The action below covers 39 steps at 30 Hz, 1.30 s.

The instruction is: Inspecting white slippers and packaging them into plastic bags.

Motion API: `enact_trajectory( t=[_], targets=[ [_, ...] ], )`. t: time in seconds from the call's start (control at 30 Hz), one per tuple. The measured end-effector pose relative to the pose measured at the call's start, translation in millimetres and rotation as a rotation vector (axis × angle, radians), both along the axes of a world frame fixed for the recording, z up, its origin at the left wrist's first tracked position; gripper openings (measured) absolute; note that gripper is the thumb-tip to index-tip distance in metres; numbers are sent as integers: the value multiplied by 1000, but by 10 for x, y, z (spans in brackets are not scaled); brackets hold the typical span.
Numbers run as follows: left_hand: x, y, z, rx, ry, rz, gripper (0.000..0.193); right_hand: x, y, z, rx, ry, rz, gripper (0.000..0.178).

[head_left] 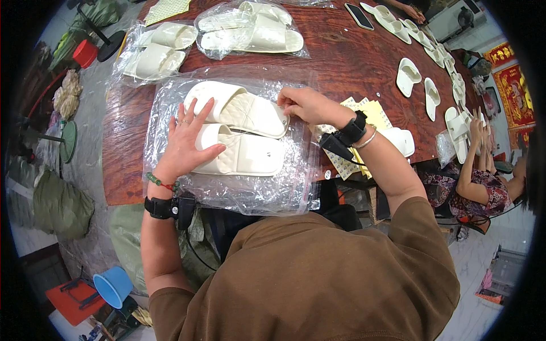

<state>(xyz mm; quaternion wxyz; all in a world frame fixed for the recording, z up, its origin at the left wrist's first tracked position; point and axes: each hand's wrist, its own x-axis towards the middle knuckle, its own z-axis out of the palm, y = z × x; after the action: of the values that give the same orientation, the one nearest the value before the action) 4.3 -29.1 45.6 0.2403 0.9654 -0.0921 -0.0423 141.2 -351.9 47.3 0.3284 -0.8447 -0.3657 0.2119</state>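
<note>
Two white slide slippers lie side by side, toes to the left, on a stack of clear plastic bags. My left hand is spread open across the toe straps of the far slipper and the near slipper. At the far slipper's heel my right hand is closed, thumb and fingers pinched together. Whatever its fingertips may hold is hidden. A small round sticker shows on that heel beside the fingers, and a small mark is on the near slipper's heel.
Bagged white slippers and another bagged pair lie at the far side of the table. Yellow sticker sheets sit under my right forearm. A phone and several loose slippers are farther right, near a co-worker's hands.
</note>
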Motion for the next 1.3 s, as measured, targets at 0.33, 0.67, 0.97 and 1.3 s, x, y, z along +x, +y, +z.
enact_trajectory(
  t=[0.33,0.67,0.97,1.3],
  targets=[
    [-2,24,-63,-36,-65,-14,95,-61,67,102,-98,1,6,38],
    [12,21,-72,-45,-65,-13,96,-188,85,373,-45,-289,216,33],
    [10,15,-56,-30,-76,-13,96,-611,393,372,-25,-205,501,5],
    [9,13,-57,-7,-77,-8,97,-696,373,228,-28,-231,453,7]
  ],
)
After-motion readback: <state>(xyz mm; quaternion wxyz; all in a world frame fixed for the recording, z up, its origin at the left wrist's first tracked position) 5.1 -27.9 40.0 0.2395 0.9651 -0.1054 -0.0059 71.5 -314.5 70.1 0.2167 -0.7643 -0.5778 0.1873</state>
